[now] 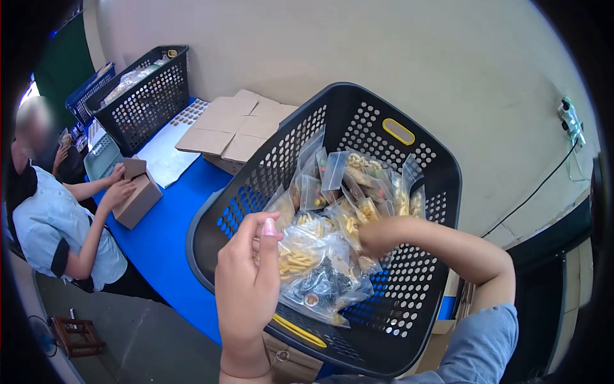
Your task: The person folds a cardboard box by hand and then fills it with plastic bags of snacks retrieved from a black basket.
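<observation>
A large black perforated basket [441, 179] with yellow-edged handles holds several clear plastic bags of snacks [300, 256]. Over its near left side is my left hand [248, 281], fingers curled with the thumb up, beside a clear bag of yellow pieces. Whether those fingers hold that bag is hidden. My right hand [382, 237] reaches into the middle of the basket among the bags, blurred, its fingers not readable. A bag with dark contents [326, 281] lies near the basket's front edge.
Flattened cardboard [236, 121] lies behind the basket on the blue table [160, 237]. At the left, a co-worker's hands [118, 189] hold a small cardboard box [139, 198]. Another black basket [147, 96] stands at the back left. A power strip [570, 120] hangs on the right wall.
</observation>
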{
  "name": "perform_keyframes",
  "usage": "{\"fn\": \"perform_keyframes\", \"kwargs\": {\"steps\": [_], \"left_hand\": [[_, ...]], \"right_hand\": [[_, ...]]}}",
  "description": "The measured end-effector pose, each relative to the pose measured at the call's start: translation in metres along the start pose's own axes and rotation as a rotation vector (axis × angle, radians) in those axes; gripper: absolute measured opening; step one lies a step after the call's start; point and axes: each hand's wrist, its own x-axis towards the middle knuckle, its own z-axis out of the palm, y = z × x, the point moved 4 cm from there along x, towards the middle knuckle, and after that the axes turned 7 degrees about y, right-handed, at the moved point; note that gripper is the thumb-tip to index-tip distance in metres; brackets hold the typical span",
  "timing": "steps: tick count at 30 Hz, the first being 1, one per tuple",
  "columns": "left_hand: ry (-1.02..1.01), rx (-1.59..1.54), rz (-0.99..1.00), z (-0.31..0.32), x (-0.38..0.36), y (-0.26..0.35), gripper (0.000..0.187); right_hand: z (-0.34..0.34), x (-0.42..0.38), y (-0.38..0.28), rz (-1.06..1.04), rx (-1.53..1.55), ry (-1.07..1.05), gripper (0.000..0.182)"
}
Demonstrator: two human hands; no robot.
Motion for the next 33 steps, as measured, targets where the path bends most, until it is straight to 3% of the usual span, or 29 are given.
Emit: {"fn": "perform_keyframes", "kwargs": {"steps": [2,6,11,15,17,19,20,21,22,24,25,26,28,29,31,33], "left_hand": [[-0.021,-0.014,-0.005,-0.002,0.001,-0.001,0.031],[-0.032,-0.079,-0.03,0.001,0.001,0.0,0.031],[-0.018,-0.091,0.002,-0.002,0.002,0.001,0.031],[-0.062,-0.105,-0.002,0.002,0.0,0.002,0.031],[-0.019,-0.078,0.032,0.002,0.0,0.003,0.041],[-0.037,-0.068,0.033,0.006,-0.002,0.002,0.042],[-0.031,-0.058,0.037,0.006,-0.003,0.003,0.042],[-0.036,-0.036,0.029,0.009,-0.004,0.003,0.043],[-0.039,-0.037,0.041,0.009,-0.003,0.004,0.043],[-0.039,0.012,0.028,0.009,-0.002,0.002,0.044],[-0.043,0.018,0.036,0.01,-0.001,0.003,0.044],[-0.039,0.025,0.017,0.01,-0.001,0.003,0.044],[-0.044,0.041,-0.009,0.012,-0.003,0.003,0.044],[-0.044,0.056,-0.011,0.013,-0.004,0.004,0.044],[-0.045,0.066,-0.014,0.014,-0.005,0.005,0.045],[-0.015,0.071,-0.019,0.013,-0.004,0.006,0.045]], "right_hand": [[0.065,0.036,0.018,0.095,-0.042,-0.521,0.043],[0.154,0.091,0.036,-0.03,-0.283,-0.611,0.042],[0.155,0.12,0.043,-0.119,-0.397,-0.255,0.043],[0.114,0.12,0.051,-0.147,-0.62,0.218,0.045],[0.075,0.108,0.059,-0.125,-0.673,0.482,0.046],[0.026,0.093,0.07,-0.128,-0.6,0.698,0.048],[0.001,0.085,0.071,-0.131,-0.343,0.648,0.056],[-0.009,0.099,0.085,-0.153,-0.263,0.887,0.056],[-0.025,0.088,0.079,-0.145,-0.262,0.897,0.056],[-0.049,0.074,0.072,-0.064,0.106,0.848,0.061],[-0.047,0.092,0.082,-0.165,0.11,1.039,0.055],[-0.041,0.116,0.097,-0.165,0.121,1.042,0.055],[-0.023,0.141,0.103,-0.128,0.026,0.535,0.063],[-0.014,0.146,0.103,-0.13,0.036,0.532,0.063],[0.028,0.148,0.101,0.079,-0.063,-0.059,0.059],[0.057,0.157,0.101,0.034,-0.133,-0.086,0.053]]}}
